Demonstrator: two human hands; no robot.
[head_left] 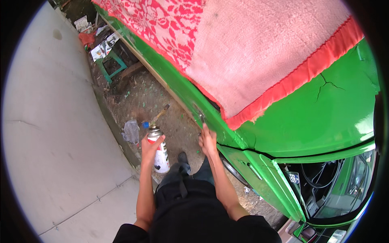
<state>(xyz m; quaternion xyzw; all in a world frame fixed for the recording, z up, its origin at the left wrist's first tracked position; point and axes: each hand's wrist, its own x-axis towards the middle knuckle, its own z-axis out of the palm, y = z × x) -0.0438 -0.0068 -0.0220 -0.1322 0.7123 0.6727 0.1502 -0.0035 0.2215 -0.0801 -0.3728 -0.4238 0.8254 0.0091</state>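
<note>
Canister (163, 157) of white-and-red cylindrical metal, topped by a brass-coloured torch nozzle (161, 114), wrapped in the left hand (150, 146) above brown dirt ground (158, 95); slim silver metal tool (202, 117) clasped in the curled right hand (209, 141), close to glossy green vehicle side panel (227, 135). Cannot tell about contact. Pink-and-red patterned fabric blanket (243, 60) over green roof (296, 121).

The left grip (151, 146) holds a white canister (162, 161).

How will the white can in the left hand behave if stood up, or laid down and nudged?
The white can will probably roll if laid down, since its body is cylindrical. Stood up, it may tip easily, being tall and narrow. Its shiny metal neck suggests a stiff wall.
</note>
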